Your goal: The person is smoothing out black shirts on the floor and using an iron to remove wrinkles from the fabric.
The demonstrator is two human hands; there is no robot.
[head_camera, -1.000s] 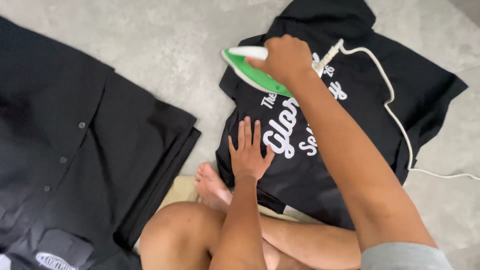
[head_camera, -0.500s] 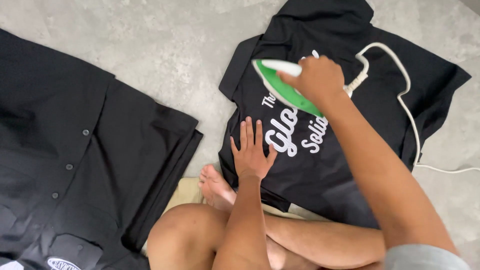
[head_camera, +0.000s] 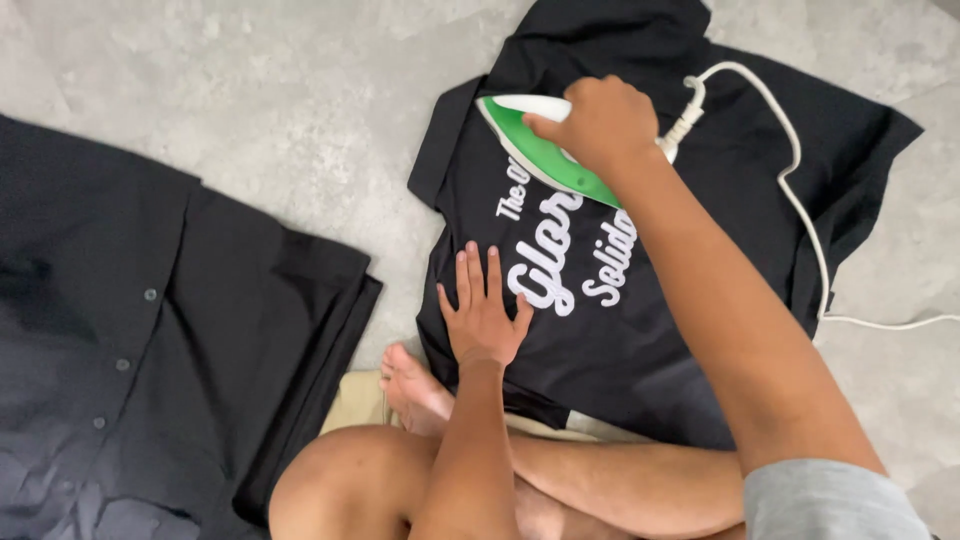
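My right hand [head_camera: 600, 125] is closed around the handle of the green and white iron [head_camera: 545, 150], a full grip with the fingers wrapped over the top. The iron sits flat on the far part of the black printed shirt [head_camera: 640, 300], its pointed nose aimed left, just beyond the white lettering. Its white cord [head_camera: 800, 215] runs off the back of the iron, curves over the right side of the shirt and trails onto the grey floor [head_camera: 250, 110]. My left hand [head_camera: 482, 315] lies open and flat, fingers spread, pressing the near left part of the same shirt beside the lettering; it holds nothing. The two hands are apart, with the print between them. A dark buttoned shirt [head_camera: 150, 340] lies spread on the floor to the left, well apart from the iron. Compared with half a second ago, the iron sits farther up the shirt, clear of the lettering it had covered, while my left hand has kept its place.
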